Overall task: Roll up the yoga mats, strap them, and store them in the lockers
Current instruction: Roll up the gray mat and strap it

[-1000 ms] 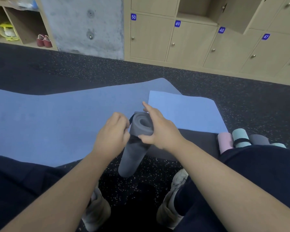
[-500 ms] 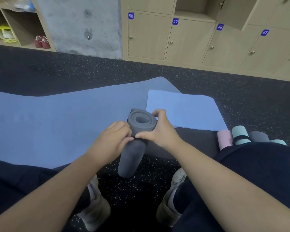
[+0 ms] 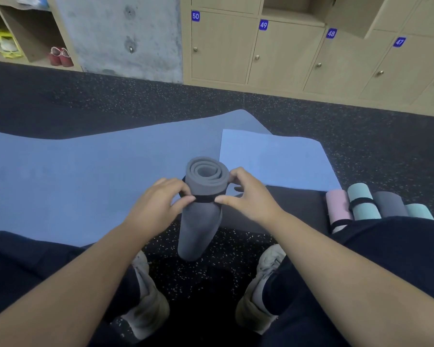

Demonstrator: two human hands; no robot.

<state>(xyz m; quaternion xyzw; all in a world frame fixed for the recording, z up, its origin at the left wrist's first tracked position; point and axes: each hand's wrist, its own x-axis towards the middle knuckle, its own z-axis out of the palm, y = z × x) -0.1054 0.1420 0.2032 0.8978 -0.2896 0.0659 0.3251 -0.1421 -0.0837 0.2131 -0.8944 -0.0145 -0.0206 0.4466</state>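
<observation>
The grey rolled mat (image 3: 201,216) now stands more upright; the left hand (image 3: 158,206) and right hand (image 3: 248,196) each keep a pinching grip on its black strap (image 3: 204,198).

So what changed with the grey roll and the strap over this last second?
The grey rolled mat was tipped more upright, its spiral end now facing the camera. The black strap now sits as a band around it below the top; the left hand and right hand pinch it at either side. The blue mats and the finished rolls stayed put.
</observation>
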